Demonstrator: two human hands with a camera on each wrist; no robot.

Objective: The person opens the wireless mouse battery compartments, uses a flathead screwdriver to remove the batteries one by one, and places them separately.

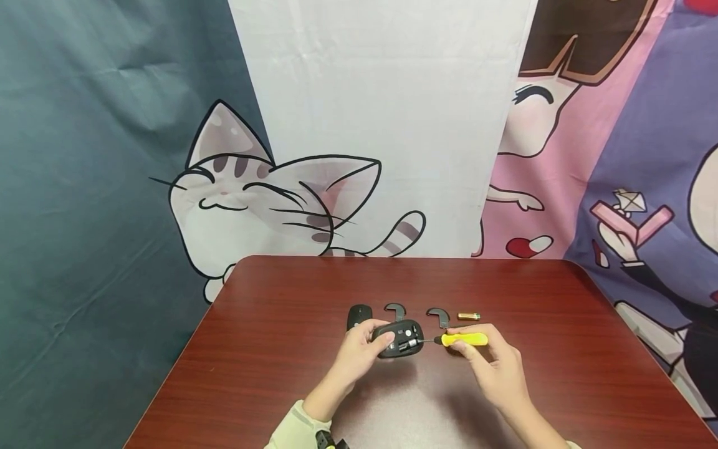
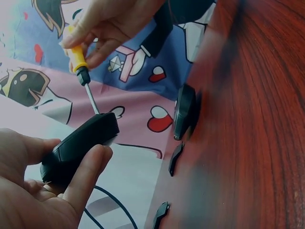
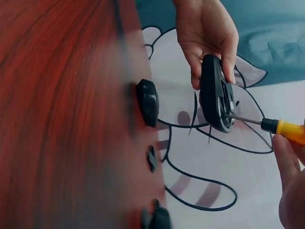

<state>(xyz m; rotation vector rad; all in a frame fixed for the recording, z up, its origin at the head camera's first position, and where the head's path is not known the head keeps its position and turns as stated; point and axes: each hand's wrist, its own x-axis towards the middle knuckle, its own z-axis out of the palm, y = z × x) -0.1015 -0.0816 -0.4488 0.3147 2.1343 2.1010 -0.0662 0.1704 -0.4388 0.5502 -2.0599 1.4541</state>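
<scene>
My left hand grips a black computer mouse by its left side, above the table. Its underside faces me, with the battery compartment uncovered and a silvery piece inside. My right hand holds a screwdriver by its yellow handle. The metal shaft points left, and its tip reaches into the mouse's underside at the compartment. In the left wrist view, the thumb and fingers hold the mouse body from both sides; its underside is hidden there.
On the brown table, behind the hands, lie another black mouse, two dark curved covers and a gold battery. Another black, mouse-shaped object lies further right, mostly hidden by my right hand in the head view.
</scene>
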